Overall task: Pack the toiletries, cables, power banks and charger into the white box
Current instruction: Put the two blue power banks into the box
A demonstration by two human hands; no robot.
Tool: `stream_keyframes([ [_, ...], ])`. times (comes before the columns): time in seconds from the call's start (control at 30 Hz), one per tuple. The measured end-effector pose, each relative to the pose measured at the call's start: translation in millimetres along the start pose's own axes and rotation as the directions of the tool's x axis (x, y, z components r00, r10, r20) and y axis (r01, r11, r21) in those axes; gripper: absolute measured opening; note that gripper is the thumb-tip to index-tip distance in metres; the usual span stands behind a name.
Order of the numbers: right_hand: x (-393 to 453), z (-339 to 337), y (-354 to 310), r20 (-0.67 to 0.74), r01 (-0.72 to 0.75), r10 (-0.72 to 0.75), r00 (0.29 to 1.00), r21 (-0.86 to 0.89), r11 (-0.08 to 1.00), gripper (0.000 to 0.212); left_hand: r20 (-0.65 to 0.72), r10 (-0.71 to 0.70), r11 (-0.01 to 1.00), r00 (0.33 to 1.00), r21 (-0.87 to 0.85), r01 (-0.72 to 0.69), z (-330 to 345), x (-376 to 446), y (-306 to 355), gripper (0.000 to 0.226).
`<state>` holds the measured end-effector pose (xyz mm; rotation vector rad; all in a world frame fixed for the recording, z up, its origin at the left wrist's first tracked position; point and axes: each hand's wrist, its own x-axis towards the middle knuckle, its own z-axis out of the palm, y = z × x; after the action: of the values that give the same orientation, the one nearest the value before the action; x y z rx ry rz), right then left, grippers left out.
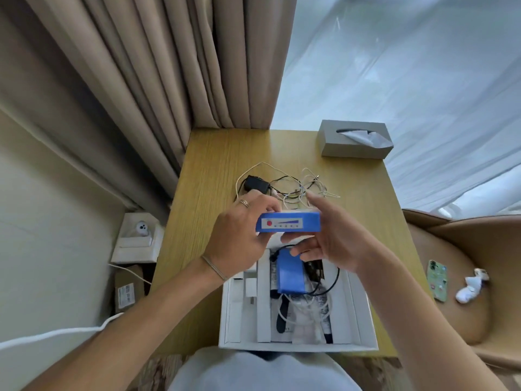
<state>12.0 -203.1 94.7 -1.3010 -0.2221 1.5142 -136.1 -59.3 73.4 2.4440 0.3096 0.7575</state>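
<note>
Both hands hold a blue power bank (pixel 289 222) with a white label and red dot, above the far end of the white box (pixel 366 320). My left hand (pixel 242 230) grips its left end; my right hand (pixel 335 238) holds its right end and underside. Inside the box lie a second blue power bank (pixel 290 276), a black cable (pixel 331 283), white cables and toiletry tubes (pixel 310 314). Beyond the hands on the table sit a black charger (pixel 255 184) and a tangle of white and black cables (pixel 304 187).
The wooden table (pixel 214 176) has a grey tissue box (pixel 355 139) at its far right corner. Curtains hang behind. At right a tan chair (pixel 462 249) carries a phone (pixel 437 279) and a small white item. Left, on the floor, stand a white box, a carton and a white cord.
</note>
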Motion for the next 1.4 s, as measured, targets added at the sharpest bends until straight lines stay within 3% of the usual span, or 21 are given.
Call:
stream_keyframes([
  [0.07, -3.0, 6.3, 10.5, -0.030, 0.042, -0.040, 0.999, 0.075, 0.996, 0.031, 0.081, 0.028, 0.999, 0.996, -0.043, -0.024, -6.6, -11.8, -4.2, 0.044],
  [0.13, -5.9, 9.7, 22.2, -0.091, 0.098, -0.092, 0.992, 0.064, 0.993, 0.016, 0.192, -0.029, 0.987, 0.981, -0.150, 0.059, -13.6, -24.2, -10.5, 0.060],
  [0.23, -13.1, 11.9, 36.2, -0.115, 0.152, -0.154, 0.981, -0.029, 0.988, 0.019, 0.265, -0.316, 0.878, 0.911, -0.283, 0.387, -22.8, -37.6, -21.1, 0.079],
  [0.3, -19.3, 13.1, 45.7, -0.092, 0.171, -0.180, 0.979, -0.093, 0.981, 0.021, 0.374, -0.548, 0.637, 0.748, -0.393, 0.663, -26.4, -38.0, -25.1, 0.061],
  [0.37, -24.6, 14.0, 56.0, -0.060, 0.181, -0.194, 0.979, -0.185, 0.966, 0.024, 0.598, -0.608, 0.232, 0.522, -0.494, 0.838, -25.0, -33.1, -24.7, 0.042],
  [0.4, -26.4, 14.0, 61.2, -0.042, 0.178, -0.193, 0.980, -0.237, 0.955, 0.026, 0.688, -0.577, 0.027, 0.440, -0.522, 0.852, -23.0, -30.1, -23.5, 0.039],
  [0.47, -28.5, 12.6, 71.3, -0.007, 0.162, -0.173, 0.985, -0.324, 0.932, 0.029, 0.781, -0.494, -0.235, 0.382, -0.543, 0.806, -19.4, -23.6, -20.3, 0.040],
  [0.53, -30.0, 10.8, 80.7, 0.046, 0.149, -0.143, 0.989, -0.372, 0.916, 0.029, 0.801, -0.466, -0.298, 0.375, -0.541, 0.786, -17.1, -18.4, -17.2, 0.042],
  [0.67, -32.4, 4.7, 100.4, 0.060, 0.073, -0.052, 0.997, -0.435, 0.898, 0.029, 0.758, -0.525, -0.191, 0.386, -0.548, 0.814, -13.5, -16.6, -17.3, 0.042],
  [0.8, -24.3, -6.9, 126.6, -0.173, -0.103, 0.015, 0.985, -0.512, 0.853, 0.023, 0.706, -0.536, 0.168, 0.463, -0.448, 0.878, -11.7, -27.8, -19.8, 0.034],
  [0.97, -10.3, -22.3, 143.0, -0.301, -0.255, 0.104, 0.948, -0.522, 0.814, 0.019, 0.639, -0.549, 0.445, 0.538, -0.322, 0.836, 5.4, -44.8, -19.1, 0.031],
  [1.17, 4.2, -44.6, 158.8, -0.417, -0.379, 0.158, 0.895, -0.525, 0.762, 0.026, 0.580, -0.569, 0.673, 0.584, -0.080, 0.735, 42.2, -51.6, -25.5, 0.024],
  [1.4, 10.6, -57.1, 174.5, -0.521, -0.434, 0.083, 0.850, -0.602, 0.671, 0.037, 0.557, -0.564, 0.798, 0.610, 0.179, 0.575, 70.6, -57.0, -23.2, 0.017],
])
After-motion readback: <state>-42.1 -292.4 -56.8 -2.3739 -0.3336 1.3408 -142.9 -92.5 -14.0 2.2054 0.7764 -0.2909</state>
